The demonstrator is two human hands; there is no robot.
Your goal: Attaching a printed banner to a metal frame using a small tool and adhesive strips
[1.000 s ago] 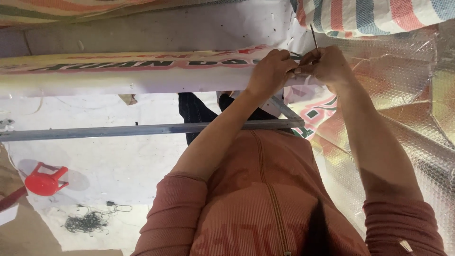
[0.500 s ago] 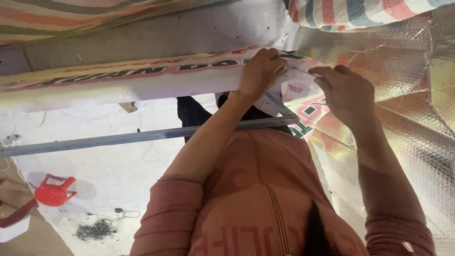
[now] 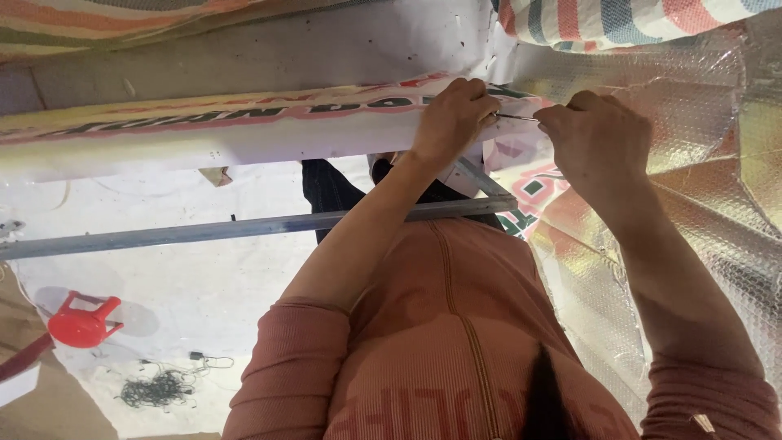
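The left hand (image 3: 450, 121) is pressed against the edge of a long printed banner sheet (image 3: 244, 130), fingers curled together and pinching the material where it meets the silver bubble-foil sheet (image 3: 700, 106); this grip appears meant to keep the two layers aligned and taut at the joining point. The right hand (image 3: 599, 143) is closed in a fist around the end of a thin metal needle or wire (image 3: 517, 118), which runs level between the two hands, its far tip at the left fingers; the tight fist suggests a firm pull or push is wanted through stiff material, though whether the needle passes through the sheet cannot be told. Both arms are raised, the sleeves of a ribbed pink top (image 3: 456, 342) pushed back to the elbows, presumably to keep the cuffs off the work. A striped tarpaulin (image 3: 619, 20) hangs above the foil at the upper right. A grey metal bar (image 3: 244, 228) runs across beneath the banner, and appears to be part of a frame behind the work. Well apart, at the lower left, a red plastic stool (image 3: 81, 322) stands on the pale floor (image 3: 204, 293), with a tangle of dark wire (image 3: 155, 389) near it, neither within reach.
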